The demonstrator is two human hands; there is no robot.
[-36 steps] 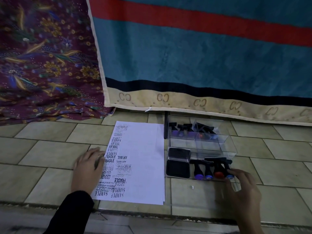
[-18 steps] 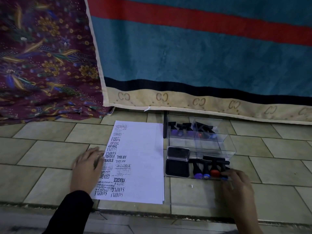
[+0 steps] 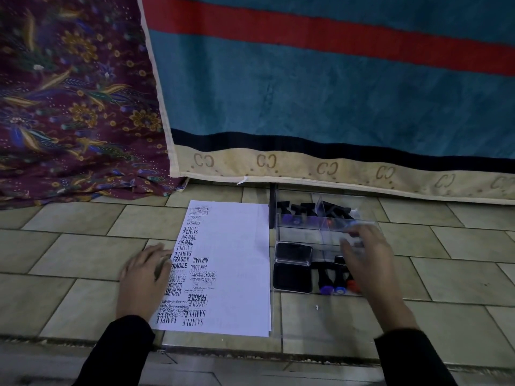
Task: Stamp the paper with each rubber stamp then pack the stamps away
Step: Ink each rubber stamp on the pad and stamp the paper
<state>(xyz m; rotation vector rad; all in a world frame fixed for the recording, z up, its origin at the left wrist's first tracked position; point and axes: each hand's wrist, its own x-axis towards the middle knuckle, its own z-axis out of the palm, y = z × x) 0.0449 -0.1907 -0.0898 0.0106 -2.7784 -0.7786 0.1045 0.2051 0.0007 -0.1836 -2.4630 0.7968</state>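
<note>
While the left hand (image 3: 145, 277) lies flat on the left edge of the paper (image 3: 237, 274), the right hand (image 3: 365, 263) hovers over the clear box (image 3: 301, 232), fingers spread wide. Stamps (image 3: 324, 277) lie beside its palm at the box's near edge, pointing toward the person.

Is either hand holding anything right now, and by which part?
Left hand lies flat on the paper's left edge, gripping nothing. Right hand is blurred over the clear box, fingers spread; whether it holds anything cannot be told.

Stamped paper (image 3: 234, 263) beside stamp box (image 3: 303, 235)
</note>
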